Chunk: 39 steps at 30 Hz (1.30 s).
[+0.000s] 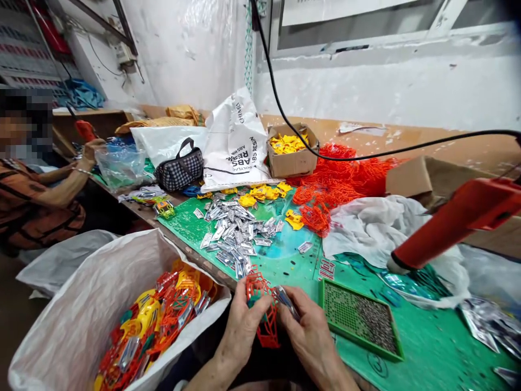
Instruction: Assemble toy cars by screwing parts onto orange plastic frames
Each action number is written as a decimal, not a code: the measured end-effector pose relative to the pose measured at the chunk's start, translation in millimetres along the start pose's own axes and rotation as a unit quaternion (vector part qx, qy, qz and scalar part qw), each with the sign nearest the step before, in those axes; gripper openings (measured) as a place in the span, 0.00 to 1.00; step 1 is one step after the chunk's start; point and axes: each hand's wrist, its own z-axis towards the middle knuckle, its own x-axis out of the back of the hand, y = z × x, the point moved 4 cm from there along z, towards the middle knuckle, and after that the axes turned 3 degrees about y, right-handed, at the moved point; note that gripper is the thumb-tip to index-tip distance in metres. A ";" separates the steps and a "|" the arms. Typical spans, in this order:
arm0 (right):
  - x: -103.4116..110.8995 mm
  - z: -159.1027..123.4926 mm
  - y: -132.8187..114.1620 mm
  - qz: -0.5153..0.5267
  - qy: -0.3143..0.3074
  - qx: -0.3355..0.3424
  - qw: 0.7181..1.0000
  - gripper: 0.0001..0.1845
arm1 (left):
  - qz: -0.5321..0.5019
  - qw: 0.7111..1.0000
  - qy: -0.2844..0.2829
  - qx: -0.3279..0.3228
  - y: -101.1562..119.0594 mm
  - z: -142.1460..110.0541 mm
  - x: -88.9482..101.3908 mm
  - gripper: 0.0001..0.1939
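Close to the table's front edge, my left hand grips a red plastic lattice frame with a dark green piece inside it. Fingers closed, my right hand pinches a silver plastic part against the frame's right side. The exact contact between the two parts is hidden by my fingers. Beyond my hands lies a loose pile of silver parts. To the right of my right hand is a green tray of small metal screws. A white sack of red, yellow and silver assemblies stands at the left.
A red electric screwdriver hangs at the right, with a black cable overhead. Red lattice frames are heaped behind, beside a carton of yellow parts. Another person sits at the far left, holding another red screwdriver.
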 end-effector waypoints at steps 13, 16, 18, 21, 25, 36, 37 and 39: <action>6.5 66.3 15.7 -0.466 -0.118 0.017 0.876 0.17 | -0.103 0.990 0.064 0.073 6.7 20.5 28.6 0.19; -8.2 101.3 16.8 -0.450 -0.160 0.039 0.878 0.16 | -0.105 0.989 0.057 0.090 4.3 22.2 30.3 0.19; -22.2 122.2 23.6 -0.440 -0.186 0.050 0.877 0.16 | -0.098 0.989 0.056 0.090 4.2 23.7 32.5 0.18; -43.8 141.8 35.7 -0.428 -0.219 0.061 0.875 0.16 | -0.081 0.992 0.051 0.083 7.6 26.2 37.5 0.18; -59.2 152.4 47.9 -0.397 -0.230 0.043 0.887 0.10 | -0.066 0.994 0.042 0.078 14.3 29.8 43.8 0.18; -8.9 117.6 37.7 -0.022 -0.272 -0.154 0.950 0.13 | -0.093 0.984 0.036 0.148 18.1 43.5 43.2 0.20; -4.0 109.4 33.5 0.018 -0.274 -0.177 0.945 0.16 | -0.092 0.984 0.030 0.149 17.9 44.6 40.8 0.19; 4.1 95.0 25.4 0.084 -0.267 -0.210 0.937 0.20 | -0.083 0.984 0.019 0.158 16.1 45.5 34.8 0.18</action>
